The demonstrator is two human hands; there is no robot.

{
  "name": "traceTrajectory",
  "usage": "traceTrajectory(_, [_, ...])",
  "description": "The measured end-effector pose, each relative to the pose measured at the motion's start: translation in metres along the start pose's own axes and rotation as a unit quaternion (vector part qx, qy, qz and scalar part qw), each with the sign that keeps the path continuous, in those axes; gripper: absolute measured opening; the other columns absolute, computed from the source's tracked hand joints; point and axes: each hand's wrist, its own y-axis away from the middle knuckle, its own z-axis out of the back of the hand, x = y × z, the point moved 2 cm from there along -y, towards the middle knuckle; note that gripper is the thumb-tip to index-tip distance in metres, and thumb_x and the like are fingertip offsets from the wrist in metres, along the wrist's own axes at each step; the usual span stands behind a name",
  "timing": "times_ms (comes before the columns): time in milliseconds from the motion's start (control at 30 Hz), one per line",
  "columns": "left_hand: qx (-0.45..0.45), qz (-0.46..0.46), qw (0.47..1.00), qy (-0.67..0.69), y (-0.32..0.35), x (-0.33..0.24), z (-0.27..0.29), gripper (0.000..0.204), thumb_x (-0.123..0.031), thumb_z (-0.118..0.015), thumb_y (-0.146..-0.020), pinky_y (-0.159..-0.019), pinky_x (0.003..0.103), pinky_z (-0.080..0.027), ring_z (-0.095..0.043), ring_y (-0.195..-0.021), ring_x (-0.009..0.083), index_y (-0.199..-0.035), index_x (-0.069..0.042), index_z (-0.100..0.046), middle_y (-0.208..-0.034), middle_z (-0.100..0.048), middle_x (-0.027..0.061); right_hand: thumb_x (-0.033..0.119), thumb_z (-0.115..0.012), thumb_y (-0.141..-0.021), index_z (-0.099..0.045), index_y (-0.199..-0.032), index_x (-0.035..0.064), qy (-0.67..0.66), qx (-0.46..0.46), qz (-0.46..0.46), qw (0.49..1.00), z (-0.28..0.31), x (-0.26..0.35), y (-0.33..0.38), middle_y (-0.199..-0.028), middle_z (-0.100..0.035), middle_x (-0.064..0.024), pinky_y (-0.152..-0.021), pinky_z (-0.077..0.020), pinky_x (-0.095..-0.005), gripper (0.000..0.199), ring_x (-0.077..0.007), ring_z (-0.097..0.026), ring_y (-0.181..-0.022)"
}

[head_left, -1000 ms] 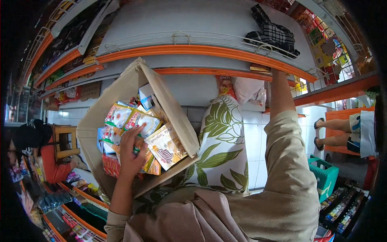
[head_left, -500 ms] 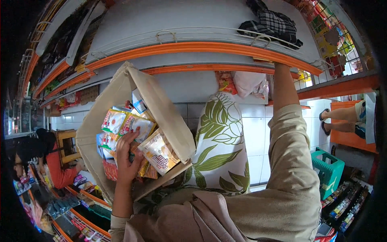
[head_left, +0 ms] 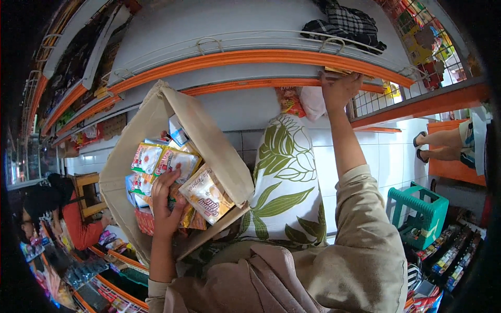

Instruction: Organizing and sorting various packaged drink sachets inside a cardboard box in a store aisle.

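- Far left, low: I see another person [head_left: 39, 214] in a red top, head down beside a wooden chair [head_left: 86, 194].
- Cardboard box [head_left: 156, 135] tilted toward me, flaps open, packed with colourful snack packets [head_left: 209, 194].
- My left hand [head_left: 166, 206] is inside the box near its lower edge, fingers curled over and pressed against the packets; I cannot tell whether any one packet is pinched.
- Leaf-print cloth [head_left: 287, 182] hangs just beside the box's right flap.
- My right hand [head_left: 339, 89] is raised to the orange-edged shelf [head_left: 250, 57], fingers bent over its front edge beside a white bag [head_left: 312, 101]; what they grip, I cannot tell.
- Checked cloth [head_left: 347, 23] lies on top of the shelf.
- Green plastic stool [head_left: 417, 214] at right, on the floor.
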Motion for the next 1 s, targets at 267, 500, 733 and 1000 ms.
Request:
traceTrajectory(267, [0.006, -0.009, 1.0, -0.006, 0.001, 0.003, -0.001, 0.053, -0.042, -0.053, -0.085, -0.105, 0.044, -0.027, -0.043, -0.121, 0.0317, -0.122, -0.004, -0.054, -0.127, -0.052, 0.0139, 0.063, -0.074, -0.059, -0.014, -0.141, -0.0044, 0.02, 0.054, -0.116, 0.992, -0.008, -0.004, 0.007, -0.133, -0.033, -0.0283, -0.1, -0.0246, -0.0565, 0.121, -0.0416, -0.033, -0.121])
traceTrajectory(500, [0.007, -0.014, 1.0, -0.01, 0.002, 0.005, -0.001, 0.051, -0.04, -0.054, -0.085, -0.104, 0.043, -0.027, -0.043, -0.121, 0.0312, -0.121, -0.004, -0.055, -0.126, -0.053, 0.0138, 0.053, -0.077, -0.059, -0.022, -0.139, -0.0032, 0.004, 0.101, -0.174, 0.98, -0.001, -0.006, -0.002, -0.133, -0.039, -0.0216, -0.103, -0.0218, -0.0524, 0.112, -0.0404, -0.032, -0.122])
traceTrajectory(733, [0.001, -0.006, 1.0, 0.026, -0.001, 0.008, -0.001, 0.051, -0.043, -0.053, -0.086, -0.103, 0.044, -0.029, -0.044, -0.12, 0.0311, -0.119, -0.005, -0.057, -0.125, -0.053, 0.0134, 0.049, -0.079, -0.059, -0.03, -0.136, -0.0031, -0.011, 0.082, -0.17, 0.982, -0.006, -0.024, -0.003, -0.126, -0.044, -0.0213, -0.1, -0.0261, -0.0536, 0.105, -0.0414, -0.035, -0.118])
traceTrajectory(1000, [-0.008, -0.008, 1.0, 0.018, 0.001, 0.007, 0.001, 0.042, -0.035, -0.053, -0.086, -0.104, 0.043, -0.029, -0.044, -0.121, 0.0299, -0.116, -0.006, -0.059, -0.124, -0.055, 0.0103, 0.053, -0.077, -0.06, -0.035, -0.133, -0.0001, -0.002, 0.102, -0.171, 0.98, -0.001, -0.018, -0.009, -0.125, -0.045, -0.0192, -0.1, -0.0279, -0.0548, 0.099, -0.0407, -0.037, -0.119])
